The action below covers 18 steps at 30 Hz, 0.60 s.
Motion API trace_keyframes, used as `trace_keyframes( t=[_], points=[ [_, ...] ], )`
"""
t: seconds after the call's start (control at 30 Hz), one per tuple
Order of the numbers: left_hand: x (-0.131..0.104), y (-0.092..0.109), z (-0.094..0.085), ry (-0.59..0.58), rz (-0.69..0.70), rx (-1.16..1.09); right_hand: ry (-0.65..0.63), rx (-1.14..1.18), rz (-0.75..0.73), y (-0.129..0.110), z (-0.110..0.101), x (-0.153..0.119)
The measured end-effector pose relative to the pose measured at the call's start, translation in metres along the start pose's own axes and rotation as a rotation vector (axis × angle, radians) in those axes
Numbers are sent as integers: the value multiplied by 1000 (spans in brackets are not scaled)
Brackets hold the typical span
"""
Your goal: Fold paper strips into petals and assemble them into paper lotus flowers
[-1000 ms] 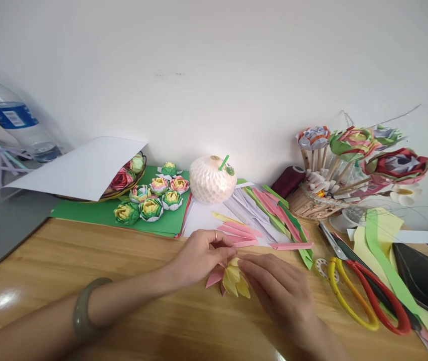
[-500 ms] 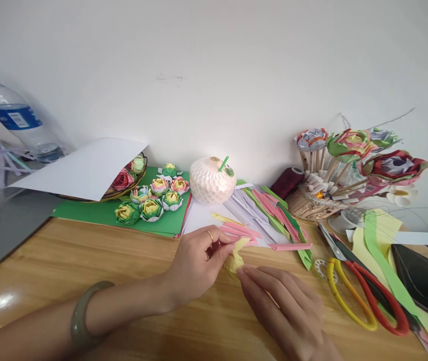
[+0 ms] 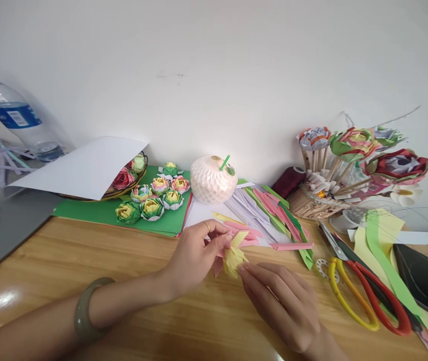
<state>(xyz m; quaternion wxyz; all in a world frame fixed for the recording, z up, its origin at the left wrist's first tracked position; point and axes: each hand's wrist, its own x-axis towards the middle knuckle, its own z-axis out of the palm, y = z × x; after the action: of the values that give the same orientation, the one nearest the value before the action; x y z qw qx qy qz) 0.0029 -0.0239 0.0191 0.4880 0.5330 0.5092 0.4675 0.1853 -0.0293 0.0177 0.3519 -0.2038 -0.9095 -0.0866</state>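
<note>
A small folded paper flower (image 3: 233, 259), yellow with pink paper at its left side, is held above the table between my two hands. My left hand (image 3: 197, 260) pinches its left side between thumb and fingers; a ring and a green bangle are on that arm. From the right, my right hand (image 3: 283, 301) grips the flower's lower right edge with thumb and fingertips. Just behind the flower lie folded pink paper strips (image 3: 242, 233). Part of the pink paper is hidden behind my left fingers.
Finished paper flowers (image 3: 151, 208) sit on green sheets (image 3: 86, 215), beside a foam-netted coconut (image 3: 214, 180). At right are scissors (image 3: 352, 281), a black phone (image 3: 420, 276) and a basket of paper flowers (image 3: 311, 200). A water bottle (image 3: 18, 120) leans at far left.
The paper flower has turned in my fingers, so more yellow petals and some pink paper now show. Both hands keep their pinch and have barely shifted.
</note>
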Motion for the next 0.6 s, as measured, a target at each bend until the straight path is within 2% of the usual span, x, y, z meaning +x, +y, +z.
trace_keyframes(
  t=[0.17, 0.6],
  points=[
    [1, 0, 0, -20, -29, -112, 34, 9, 10, 0, 1, -2],
    [4, -1, -3, -56, -9, -132, 30, 7, -19, 1, 0, -2]
  ],
)
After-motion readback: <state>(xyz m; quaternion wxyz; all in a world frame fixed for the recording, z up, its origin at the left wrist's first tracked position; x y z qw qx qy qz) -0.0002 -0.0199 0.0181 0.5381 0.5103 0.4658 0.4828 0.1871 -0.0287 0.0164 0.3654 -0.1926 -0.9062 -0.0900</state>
